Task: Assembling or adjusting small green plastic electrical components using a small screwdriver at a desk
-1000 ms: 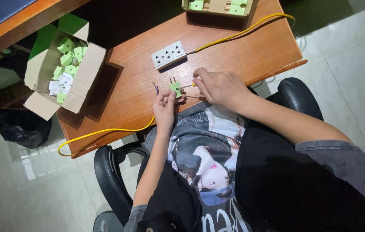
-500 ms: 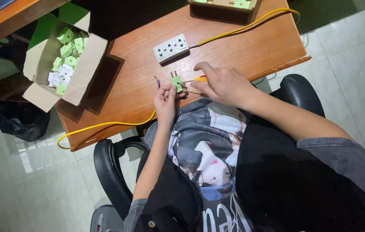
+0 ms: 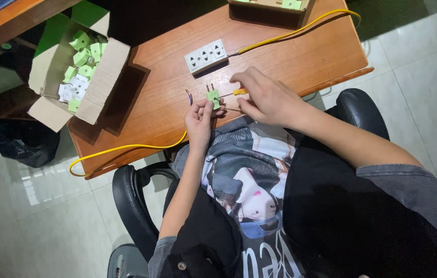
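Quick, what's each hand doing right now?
Left hand: closed, pinching a small green plug.
Right hand: closed around a yellow-handled tool aimed at the plug.

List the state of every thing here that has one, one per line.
Green plug: held in left hand, prongs up.
Screwdriver: gripped by right hand, tip at the plug.
Power strip: flat on desk, sockets empty.
Left box: open, holding green plugs.
Yellow cable: slack, hanging over desk edge.
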